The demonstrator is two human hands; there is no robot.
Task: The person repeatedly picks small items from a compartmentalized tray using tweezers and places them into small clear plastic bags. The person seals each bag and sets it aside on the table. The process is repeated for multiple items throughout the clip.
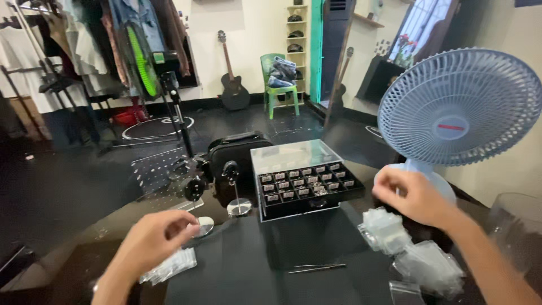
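- Head view: your left hand (151, 240), fingers curled, hovers just above one stack of clear bags (169, 266); whether it grips anything, you cannot tell.
- Your right hand (411, 195), loosely closed, hangs above two bag heaps (415, 251), beside one compartment tray (307, 183); its hold is unclear.

Under my hands the bench (243, 271) is glossy black. Between them and a little beyond sits a black tray (307, 189) of small compartments with white-and-grey labels, under a clear lid. By my left hand (149, 240) lie clear plastic bags (169, 265); more clear bags (412, 248) pile below my right hand (409, 195). Behind my right hand stands a pale blue fan (460, 107) with a red centre badge. Far beyond, a green chair (279, 85) and a black guitar (232, 90).
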